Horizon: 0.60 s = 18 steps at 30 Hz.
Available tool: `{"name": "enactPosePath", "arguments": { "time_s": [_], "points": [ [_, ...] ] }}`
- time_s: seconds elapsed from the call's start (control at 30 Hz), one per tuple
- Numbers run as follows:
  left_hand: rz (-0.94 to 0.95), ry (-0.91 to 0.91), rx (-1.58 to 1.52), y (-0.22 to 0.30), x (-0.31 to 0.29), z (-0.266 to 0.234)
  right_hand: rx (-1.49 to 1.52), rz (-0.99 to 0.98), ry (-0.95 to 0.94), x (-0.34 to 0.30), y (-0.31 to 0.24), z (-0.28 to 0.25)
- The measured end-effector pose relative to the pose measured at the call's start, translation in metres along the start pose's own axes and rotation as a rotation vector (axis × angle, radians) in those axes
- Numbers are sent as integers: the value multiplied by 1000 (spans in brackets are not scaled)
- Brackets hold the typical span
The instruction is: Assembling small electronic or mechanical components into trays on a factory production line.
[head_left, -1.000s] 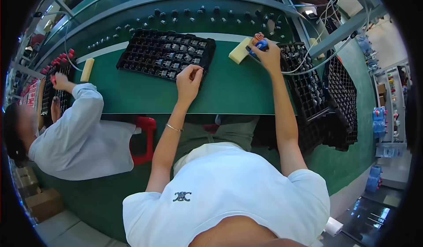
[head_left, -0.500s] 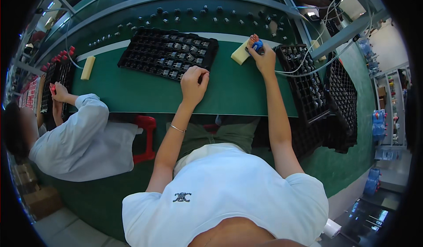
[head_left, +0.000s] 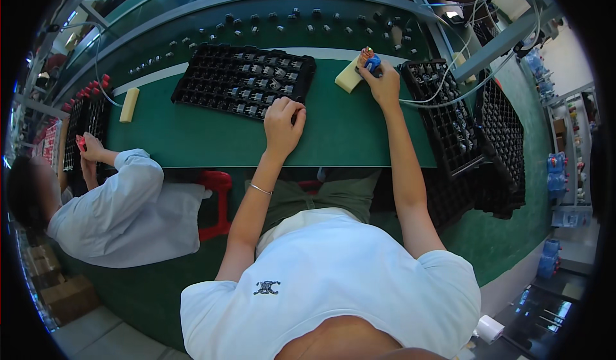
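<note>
A black tray (head_left: pixel 204 77) with rows of small metal-and-black parts lies on the green table in front of me. At its near right corner rests my left hand (head_left: pixel 283 128). Its fingers are curled closed, and whether anything small sits in them is hidden. Farther right, my right hand (head_left: pixel 385 87) is closed around a blue object (head_left: pixel 373 63) with a copper-coloured end. Just left of that hand, a pale yellow block (head_left: pixel 348 79) lies tilted on the table, close to the blue object.
Black trays of parts (head_left: pixel 443 113) stand at the right, with white cables (head_left: pixel 443 97) crossing them. Small parts (head_left: pixel 314 29) line the back ledge under a grey frame bar. Another yellow block (head_left: pixel 129 105) lies at left, beside a co-worker (head_left: pixel 115 212) holding something red.
The picture has shifted slightly. My two hands keep nearly the same places and grips. The co-worker's hands at left have moved a little.
</note>
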<state>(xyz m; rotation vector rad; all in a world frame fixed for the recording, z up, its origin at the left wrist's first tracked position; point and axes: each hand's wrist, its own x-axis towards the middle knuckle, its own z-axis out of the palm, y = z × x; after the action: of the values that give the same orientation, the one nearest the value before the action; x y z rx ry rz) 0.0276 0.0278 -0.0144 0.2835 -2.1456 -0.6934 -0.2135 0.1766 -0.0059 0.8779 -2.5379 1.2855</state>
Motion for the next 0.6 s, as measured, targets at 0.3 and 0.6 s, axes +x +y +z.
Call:
{"name": "enactPosePath", "arguments": {
  "time_s": [0.3, 0.6],
  "points": [
    [48, 3, 14, 6, 15, 1, 24, -47, 29, 11, -8, -11],
    [-398, -275, -613, 44, 35, -13, 471, -179, -301, -58, -77, -29]
  ]
}}
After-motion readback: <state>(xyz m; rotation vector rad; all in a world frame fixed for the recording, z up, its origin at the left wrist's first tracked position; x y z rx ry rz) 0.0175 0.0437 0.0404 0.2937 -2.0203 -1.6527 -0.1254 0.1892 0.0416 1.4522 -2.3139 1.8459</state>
